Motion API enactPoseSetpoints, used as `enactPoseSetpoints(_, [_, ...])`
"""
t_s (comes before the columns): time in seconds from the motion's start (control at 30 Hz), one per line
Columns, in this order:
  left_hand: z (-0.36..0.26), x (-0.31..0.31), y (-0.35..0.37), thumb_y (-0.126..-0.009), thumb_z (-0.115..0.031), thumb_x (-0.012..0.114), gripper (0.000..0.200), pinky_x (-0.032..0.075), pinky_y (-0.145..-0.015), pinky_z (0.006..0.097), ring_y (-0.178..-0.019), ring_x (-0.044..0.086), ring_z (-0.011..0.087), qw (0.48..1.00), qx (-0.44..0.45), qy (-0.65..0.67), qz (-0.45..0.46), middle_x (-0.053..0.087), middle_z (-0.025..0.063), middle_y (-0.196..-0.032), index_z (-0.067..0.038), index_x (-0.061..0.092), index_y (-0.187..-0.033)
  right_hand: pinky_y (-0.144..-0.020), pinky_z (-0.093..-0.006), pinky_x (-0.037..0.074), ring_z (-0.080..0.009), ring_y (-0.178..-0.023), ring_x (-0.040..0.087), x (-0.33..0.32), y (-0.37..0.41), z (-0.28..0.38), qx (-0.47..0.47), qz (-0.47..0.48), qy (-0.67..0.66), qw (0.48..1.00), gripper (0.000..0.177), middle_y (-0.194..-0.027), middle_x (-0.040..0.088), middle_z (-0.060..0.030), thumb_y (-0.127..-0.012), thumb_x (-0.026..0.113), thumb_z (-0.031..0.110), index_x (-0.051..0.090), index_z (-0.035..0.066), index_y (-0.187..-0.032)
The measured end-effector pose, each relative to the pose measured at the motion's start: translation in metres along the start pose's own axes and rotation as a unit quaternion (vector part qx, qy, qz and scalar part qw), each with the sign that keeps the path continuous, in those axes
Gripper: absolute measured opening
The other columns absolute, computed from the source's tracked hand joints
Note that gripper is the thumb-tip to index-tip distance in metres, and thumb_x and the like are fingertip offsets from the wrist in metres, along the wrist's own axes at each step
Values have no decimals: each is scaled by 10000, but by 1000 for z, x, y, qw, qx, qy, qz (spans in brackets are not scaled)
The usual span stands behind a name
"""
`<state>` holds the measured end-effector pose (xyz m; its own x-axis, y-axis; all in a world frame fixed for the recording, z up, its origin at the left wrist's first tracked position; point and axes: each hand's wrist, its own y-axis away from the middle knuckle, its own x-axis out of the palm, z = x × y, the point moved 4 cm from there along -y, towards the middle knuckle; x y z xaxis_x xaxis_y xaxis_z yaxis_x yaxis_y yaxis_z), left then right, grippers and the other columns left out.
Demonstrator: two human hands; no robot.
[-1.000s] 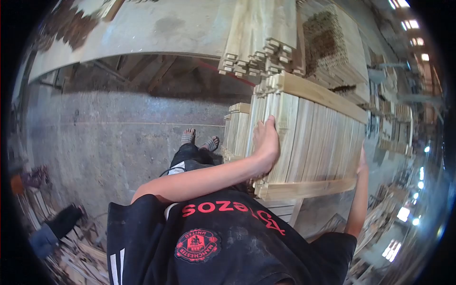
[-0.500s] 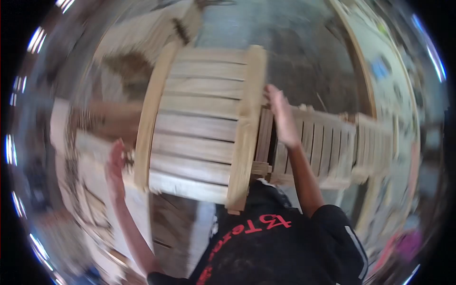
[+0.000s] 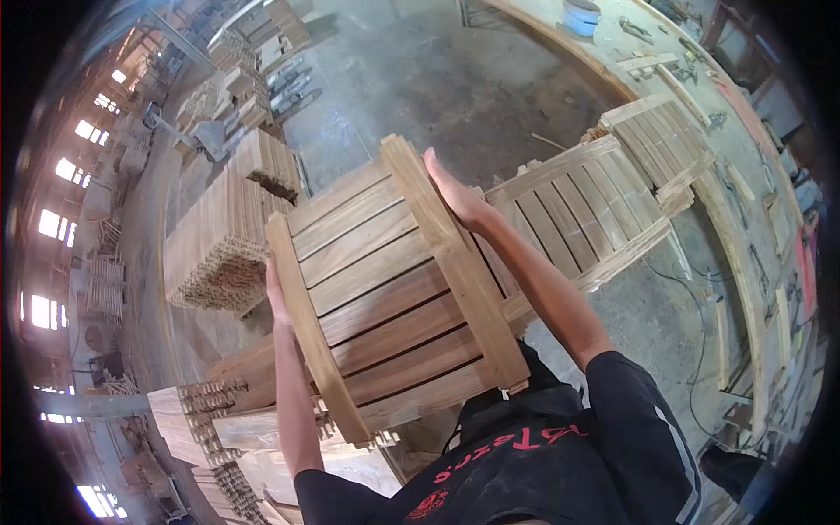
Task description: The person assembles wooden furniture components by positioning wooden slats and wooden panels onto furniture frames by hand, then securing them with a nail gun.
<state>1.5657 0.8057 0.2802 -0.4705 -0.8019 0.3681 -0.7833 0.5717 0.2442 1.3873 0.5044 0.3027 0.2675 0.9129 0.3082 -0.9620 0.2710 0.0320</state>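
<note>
A slatted wooden panel lies in front of me, its several broad slats set between two side rails and tilted in view. My left hand is at the outer edge of the left rail, its fingertips partly hidden behind the wood. Against the outer side of the right rail presses my right hand, fingers straight along it and thumb out of sight. The panel is held between the two hands. What supports it underneath is mostly hidden.
More slatted panels extend to the right. Stacked boards stand beyond my left hand, with more wood pieces at lower left. A long workbench carries a blue bucket and tools. A cable lies on the floor.
My left hand has come in from the side to the left rail, and my right hand has closed against the right rail. My view has turned, so the panel now tilts the other way.
</note>
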Motion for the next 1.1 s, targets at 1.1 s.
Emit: enactPoseSetpoints(1.1, [84,-64,114,-935,-613,433,696,419,-979,343,-1152,512,203,989,1,42,-140,544,59,-1296,-77,462,-1378,-1186,-356,79,-231,-1468,66,36,172,-64,-10,-56,-61,997,765,-1587,101,-126,-999,157,586,70,37,-1524])
